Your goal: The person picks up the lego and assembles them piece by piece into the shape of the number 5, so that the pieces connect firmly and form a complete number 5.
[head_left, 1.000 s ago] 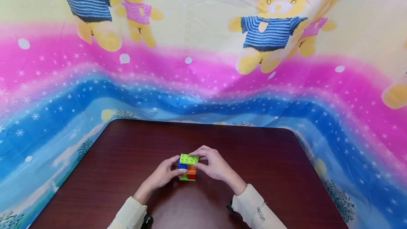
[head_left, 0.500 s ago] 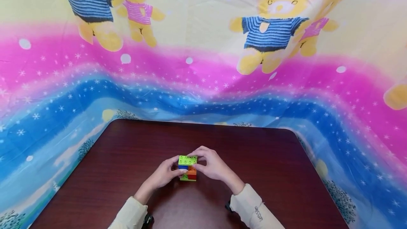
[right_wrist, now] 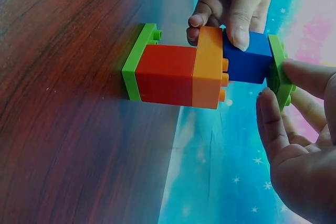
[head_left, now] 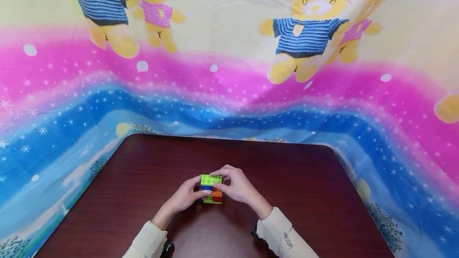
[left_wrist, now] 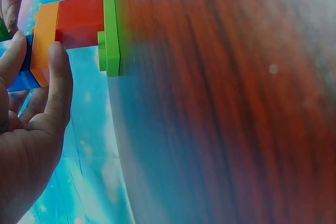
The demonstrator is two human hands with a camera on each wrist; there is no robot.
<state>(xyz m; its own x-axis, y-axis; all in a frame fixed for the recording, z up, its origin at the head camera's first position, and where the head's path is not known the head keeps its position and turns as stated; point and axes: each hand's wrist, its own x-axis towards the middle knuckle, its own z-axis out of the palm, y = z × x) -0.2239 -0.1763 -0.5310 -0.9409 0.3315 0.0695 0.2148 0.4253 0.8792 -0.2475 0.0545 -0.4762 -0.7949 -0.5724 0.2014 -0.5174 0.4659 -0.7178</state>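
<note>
A small stack of toy building bricks stands on the table. At its bottom lies a thin green plate (right_wrist: 134, 72), with a red brick (right_wrist: 165, 74) on it and an orange brick (right_wrist: 207, 80) above that. A blue brick (right_wrist: 251, 64) sits on the orange one, offset toward my left hand (head_left: 183, 197). That hand holds the blue brick between thumb and fingers, its fingertips close to the orange brick. Another thin green studded plate (head_left: 210, 179) rests against the blue brick's top. My right hand (head_left: 239, 186) pinches this upper plate by thumb and fingers, covering its right end.
The dark red-brown wooden table (head_left: 279, 174) extends around the stack on all sides. Behind and beside it hangs a cloth (head_left: 229, 90) printed with bears and snowflakes. Light sleeves (head_left: 147, 240) cover both forearms.
The upper green plate, pinched by my right hand, has shifted slightly left and levelled over the blue brick. My left hand has stayed nearly still on the stack.
</note>
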